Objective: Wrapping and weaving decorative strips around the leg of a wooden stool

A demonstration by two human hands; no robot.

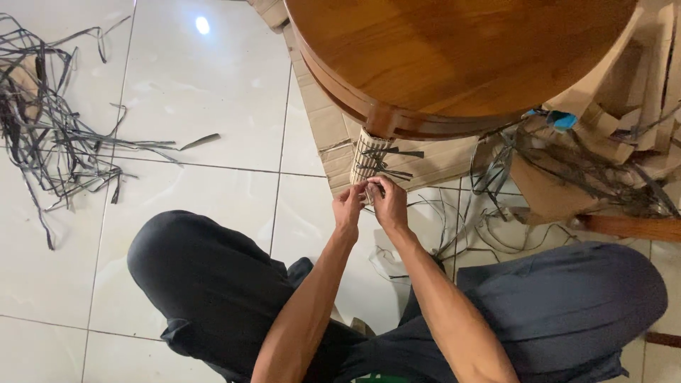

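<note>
A round wooden table (454, 50) stands above the floor, and one of its legs (369, 159) is wrapped in corrugated cardboard bound with dark plastic straps (386, 169). My left hand (349, 206) and my right hand (388, 202) meet at the lower end of that wrapped leg, fingers pinched together on a strap there. Exactly what lies between the fingertips is hidden. My knees in dark trousers spread to either side below.
A tangle of cut dark straps (42, 120) lies on the white tile floor at the left. Torn cardboard pieces (560, 191) and more loose straps (496, 177) pile at the right under the table. A second wooden leg (631, 227) lies at the right.
</note>
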